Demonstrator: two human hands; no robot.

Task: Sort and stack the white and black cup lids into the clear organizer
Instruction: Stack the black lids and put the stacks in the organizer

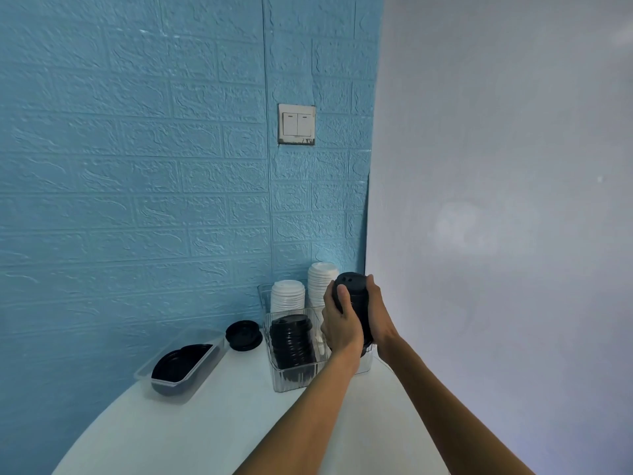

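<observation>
Fingers (337,293) of the left hand (340,323) curl round a tall stack of black plastic cup lids (354,296); the right hand (378,313) clasps its other side, above the clear ribbed plastic organizer (291,380). At 9 o'clock from the organizer lies a shallow clear plastic tray (181,366) with black lids in it, then a few loose black lids (244,334) on the white round table (212,426). In the organizer's near left compartment stands a leaning black lid stack (293,341); at its 12 o'clock, two white lid stacks (287,296).
</observation>
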